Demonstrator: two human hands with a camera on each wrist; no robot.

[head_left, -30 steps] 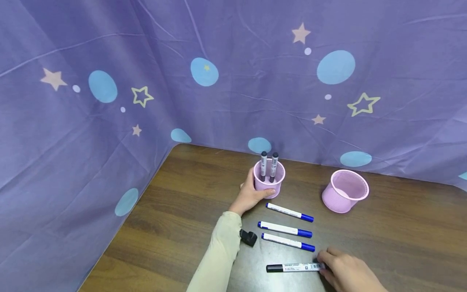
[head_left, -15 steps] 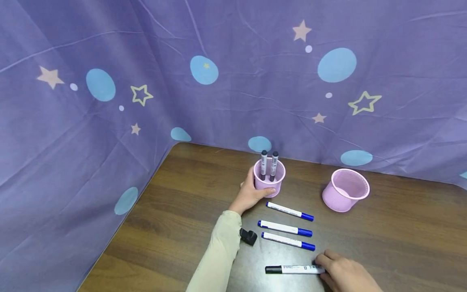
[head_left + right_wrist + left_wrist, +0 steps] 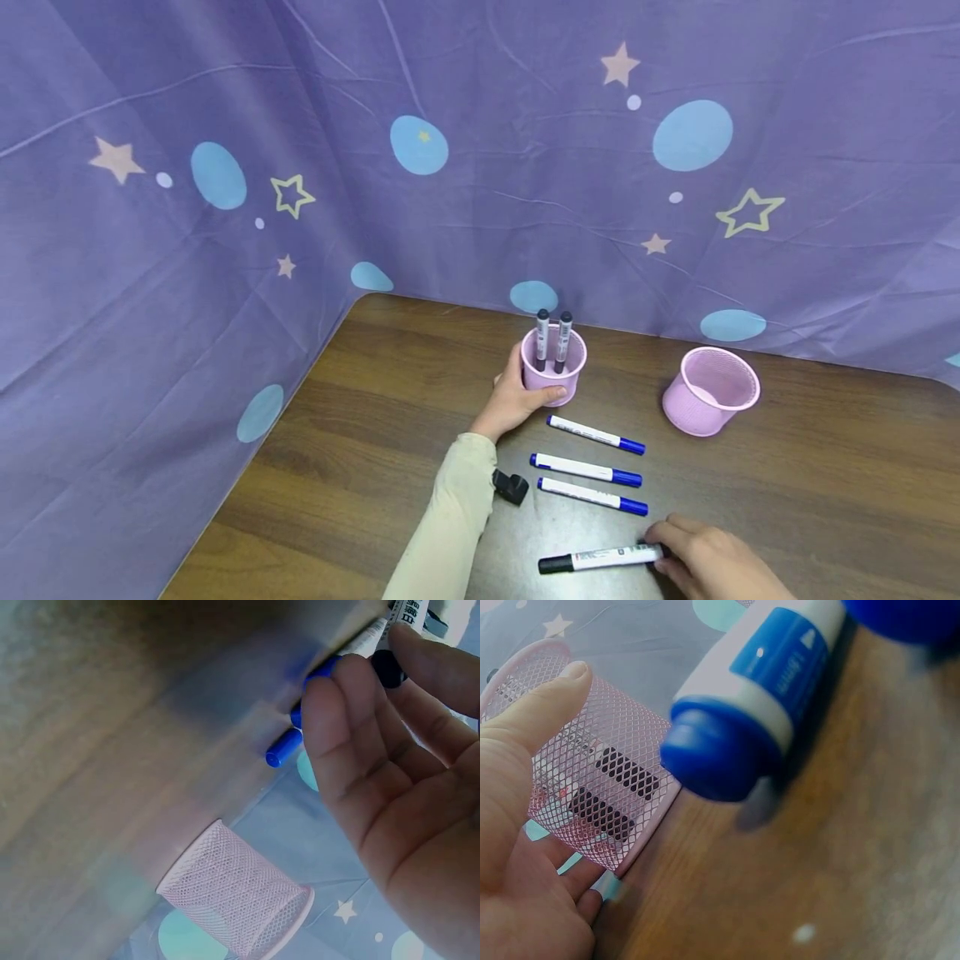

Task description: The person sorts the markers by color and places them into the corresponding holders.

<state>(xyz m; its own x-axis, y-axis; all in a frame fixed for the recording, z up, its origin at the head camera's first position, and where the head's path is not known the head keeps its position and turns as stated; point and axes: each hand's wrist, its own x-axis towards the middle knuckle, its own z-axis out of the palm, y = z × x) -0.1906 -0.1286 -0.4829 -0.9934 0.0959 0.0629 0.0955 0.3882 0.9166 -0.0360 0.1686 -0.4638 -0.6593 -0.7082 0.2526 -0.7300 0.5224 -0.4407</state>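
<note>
My left hand (image 3: 513, 402) grips a pink mesh pen cup (image 3: 573, 382), thumb across its near side and fingers behind. Two markers with black ends (image 3: 542, 342) stand upright in the cup; their black lower parts show through the mesh (image 3: 641, 739) in the left wrist view. At the lower right, my right hand (image 3: 708, 557) pinches a black-capped whiteboard marker (image 3: 609, 557) by its tail end, thumb against fingertips. Its cap points left, tilted slightly toward me. In the right wrist view, the marker's black tail (image 3: 388, 670) shows between thumb and fingers.
Three blue-capped markers (image 3: 585, 468) lie side by side on the wooden table (image 3: 337, 467), between my hands. A second pink mesh cup (image 3: 693, 408) stands at the right with no pens showing in it. A purple patterned curtain (image 3: 480, 225) hangs behind the table.
The black marker has turned a little, its capped end swinging left and toward me. My right hand has shifted slightly left with it. My left hand and the cup stay put.
</note>
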